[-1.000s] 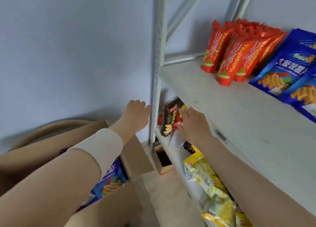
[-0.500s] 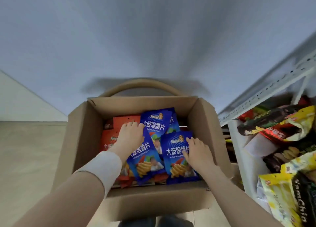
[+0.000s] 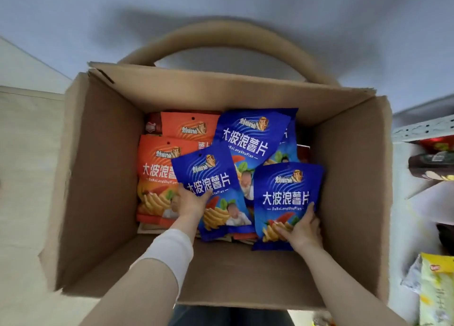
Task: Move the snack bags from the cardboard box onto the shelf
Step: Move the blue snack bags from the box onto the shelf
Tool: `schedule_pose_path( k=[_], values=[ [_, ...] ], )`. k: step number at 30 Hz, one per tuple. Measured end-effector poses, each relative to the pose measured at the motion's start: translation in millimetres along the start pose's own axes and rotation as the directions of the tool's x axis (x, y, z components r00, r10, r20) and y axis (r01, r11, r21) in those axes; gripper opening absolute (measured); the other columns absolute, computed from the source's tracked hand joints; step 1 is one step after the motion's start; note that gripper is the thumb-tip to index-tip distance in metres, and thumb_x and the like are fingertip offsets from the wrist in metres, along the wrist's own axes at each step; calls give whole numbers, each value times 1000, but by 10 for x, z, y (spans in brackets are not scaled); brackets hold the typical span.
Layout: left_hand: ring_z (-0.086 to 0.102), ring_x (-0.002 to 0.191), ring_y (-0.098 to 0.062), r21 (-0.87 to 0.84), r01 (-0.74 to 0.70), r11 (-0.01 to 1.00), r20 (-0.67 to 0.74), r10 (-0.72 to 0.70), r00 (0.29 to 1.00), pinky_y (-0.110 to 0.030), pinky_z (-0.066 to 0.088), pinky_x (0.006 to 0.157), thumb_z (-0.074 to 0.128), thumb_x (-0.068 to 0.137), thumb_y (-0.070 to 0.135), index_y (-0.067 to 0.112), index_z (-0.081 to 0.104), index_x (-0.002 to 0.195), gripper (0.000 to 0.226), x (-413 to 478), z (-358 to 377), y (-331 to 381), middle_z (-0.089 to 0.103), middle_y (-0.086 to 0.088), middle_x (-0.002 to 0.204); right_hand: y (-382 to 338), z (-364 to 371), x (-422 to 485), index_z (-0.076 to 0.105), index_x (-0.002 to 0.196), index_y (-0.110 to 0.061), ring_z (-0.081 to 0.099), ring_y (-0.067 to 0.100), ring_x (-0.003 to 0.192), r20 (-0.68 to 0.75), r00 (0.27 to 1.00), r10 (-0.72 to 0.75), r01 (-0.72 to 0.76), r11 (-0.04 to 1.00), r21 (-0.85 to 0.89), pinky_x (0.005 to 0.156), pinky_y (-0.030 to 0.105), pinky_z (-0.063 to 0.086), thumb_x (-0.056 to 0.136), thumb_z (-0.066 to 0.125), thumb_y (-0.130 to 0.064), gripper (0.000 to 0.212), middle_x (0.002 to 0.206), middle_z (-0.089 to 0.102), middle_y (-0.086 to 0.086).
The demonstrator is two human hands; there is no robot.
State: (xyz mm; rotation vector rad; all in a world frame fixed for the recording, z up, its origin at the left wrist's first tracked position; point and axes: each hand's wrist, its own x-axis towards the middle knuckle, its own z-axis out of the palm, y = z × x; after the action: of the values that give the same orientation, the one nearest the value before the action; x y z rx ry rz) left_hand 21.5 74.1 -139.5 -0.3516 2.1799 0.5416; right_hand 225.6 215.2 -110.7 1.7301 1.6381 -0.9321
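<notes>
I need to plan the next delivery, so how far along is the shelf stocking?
Done: some bags already sit on the shelf at right. In hand: the left hand has a grip on one blue bag, the right hand on another blue bag. Left: more blue bags and orange bags remain in the cardboard box.

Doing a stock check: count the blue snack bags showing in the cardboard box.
3 fully showing: one at the back, one under the left hand at, one gripped by the right hand at. A fourth blue edge peeks behind; more may lie underneath.
</notes>
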Motion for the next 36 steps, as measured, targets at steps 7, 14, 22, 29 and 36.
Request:
schedule_pose_path(
  k=[7, 14, 22, 29, 36],
  values=[
    [40, 130, -33, -164, 57, 985, -132, -79, 988, -47, 36, 106, 82, 67, 33, 6, 27, 139, 94, 70, 84, -90, 41, -16, 141, 118, 67, 68, -2, 149, -19, 33, 36, 132, -112, 993, -22, 43, 980, 192, 105, 48, 32, 61, 87, -21, 125, 145, 28, 19],
    [65, 85, -17, -367, 65, 928, 163, -5, 987, -38, 55, 77, 77, 74, 24, 13, 58, 107, 40, 31, -128, -185, 68, -6, 107, 249, 3, 147, 49, 126, -5, 58, 30, 108, 7, 999, -48, 44, 963, 265, 84, 34, 46, 67, 83, -16, 68, 122, 61, 15],
    [68, 80, -13, -472, -40, 881, 171, 136, 976, -28, 54, 60, 79, 71, 24, 20, 57, 97, 34, -162, -512, -4, 69, 3, 92, 242, -118, -62, 53, 116, -15, 61, 13, 94, 184, 954, -235, 97, 826, 555, 68, 19, 53, 75, 76, -11, 47, 114, 63, 6],
    [67, 91, -25, -550, -253, 796, 80, 352, 932, -40, 54, 79, 79, 72, 19, 13, 60, 102, 36, -544, -1073, 281, 68, -9, 104, 200, -388, -701, 58, 113, -8, 62, 21, 100, -45, 958, -282, 241, 715, 656, 88, 36, 51, 77, 73, -8, 39, 111, 66, 10],
    [67, 91, -19, -510, -543, 667, 98, 673, 733, -37, 54, 80, 76, 76, 22, 17, 63, 102, 30, -1395, -1398, 620, 69, -4, 103, 596, -670, -1675, 58, 99, -22, 71, 14, 75, -219, 947, -235, 296, 373, 880, 55, 26, 55, 80, 71, -18, 23, 85, 74, -5]
  ],
)
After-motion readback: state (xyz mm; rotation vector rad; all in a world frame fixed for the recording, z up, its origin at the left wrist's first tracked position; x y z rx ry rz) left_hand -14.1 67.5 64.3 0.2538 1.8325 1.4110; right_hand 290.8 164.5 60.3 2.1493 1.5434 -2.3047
